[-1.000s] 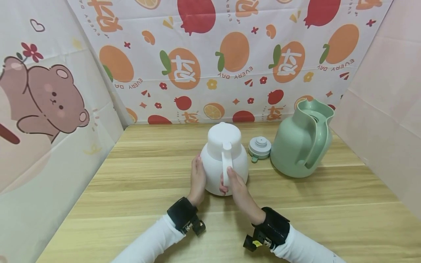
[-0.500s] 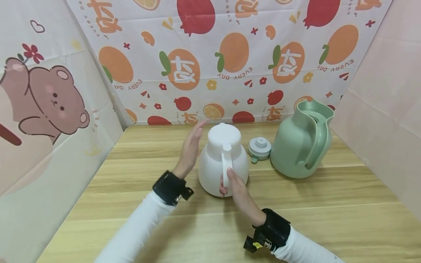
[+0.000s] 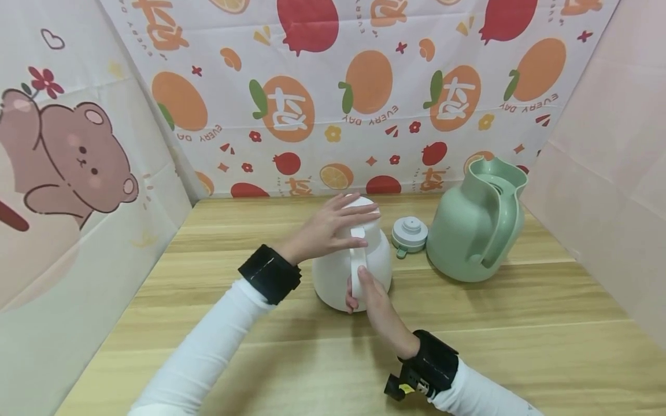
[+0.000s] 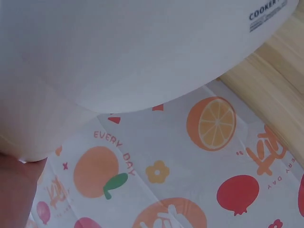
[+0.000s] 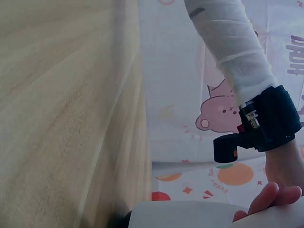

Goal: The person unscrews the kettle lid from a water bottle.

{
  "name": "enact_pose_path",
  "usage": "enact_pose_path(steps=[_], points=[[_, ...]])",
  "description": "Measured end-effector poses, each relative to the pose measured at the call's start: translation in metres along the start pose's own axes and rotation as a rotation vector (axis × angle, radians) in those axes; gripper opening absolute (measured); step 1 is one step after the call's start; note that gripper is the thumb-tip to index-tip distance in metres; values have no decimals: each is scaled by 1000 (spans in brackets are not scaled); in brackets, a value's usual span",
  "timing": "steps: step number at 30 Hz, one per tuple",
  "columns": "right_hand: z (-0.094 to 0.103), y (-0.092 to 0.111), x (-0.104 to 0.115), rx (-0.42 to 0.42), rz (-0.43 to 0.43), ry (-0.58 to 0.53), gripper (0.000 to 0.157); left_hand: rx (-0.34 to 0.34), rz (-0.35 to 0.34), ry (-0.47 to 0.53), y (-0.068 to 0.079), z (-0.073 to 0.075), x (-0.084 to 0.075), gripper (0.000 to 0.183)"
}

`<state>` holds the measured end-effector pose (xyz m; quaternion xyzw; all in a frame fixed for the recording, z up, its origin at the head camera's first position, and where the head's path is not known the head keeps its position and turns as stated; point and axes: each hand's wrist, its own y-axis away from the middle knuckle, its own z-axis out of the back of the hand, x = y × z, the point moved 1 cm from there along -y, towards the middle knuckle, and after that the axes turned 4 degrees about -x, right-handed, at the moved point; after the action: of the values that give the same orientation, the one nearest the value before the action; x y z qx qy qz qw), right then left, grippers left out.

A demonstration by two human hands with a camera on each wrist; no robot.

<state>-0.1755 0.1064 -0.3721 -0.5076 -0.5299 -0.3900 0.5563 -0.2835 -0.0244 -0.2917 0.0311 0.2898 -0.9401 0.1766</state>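
Much tabletop (image 3: 203,266) leftward, edge (image 3: 260,198) behind white jug (image 3: 333,276), left grip (image 3: 329,227) spread atop, right grip (image 3: 373,296) round handle (image 3: 358,259)

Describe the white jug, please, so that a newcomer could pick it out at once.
Start at the wooden table and look near its far edge, just left of a small grey stopper. There stands the white jug, its handle in a person's right hand, the left hand over its top. Unlike the green jug, it is white.

White rounded jug (image 3: 335,277) — upright, on wooden table (image 3: 322,364), handle (image 3: 357,259) in front
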Motion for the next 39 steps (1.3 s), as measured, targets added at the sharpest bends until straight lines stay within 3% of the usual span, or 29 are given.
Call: enact_pose_path(steps=[5, 9, 13, 17, 20, 27, 33, 39], points=[[5, -11, 2, 93, -18, -80, 46, -22, -47, -21, -2, -2, 2, 58], [9, -22, 0, 256, 20, -175, 45, -20, -61, -15, -5, 0, 2, 72], [12, -28, -4, 379, 35, -203, 45, 14, -58, 13, -6, 2, 3, 70], [12, -30, -5, 417, 28, -185, 41, 48, -39, 30, -3, 4, 4, 70], [8, -29, -6, 370, -10, -166, 40, 57, -18, 28, 0, 6, 4, 73], [-5, -25, -4, 156, -67, -127, 37, 48, 11, 11, 7, 8, 4, 75], [-7, -24, -4, 71, -53, -109, 37, 46, 34, -6, 6, 6, 3, 73], [-8, -23, -3, 13, -40, -95, 36, 59, 76, -15, 3, 5, -1, 56]])
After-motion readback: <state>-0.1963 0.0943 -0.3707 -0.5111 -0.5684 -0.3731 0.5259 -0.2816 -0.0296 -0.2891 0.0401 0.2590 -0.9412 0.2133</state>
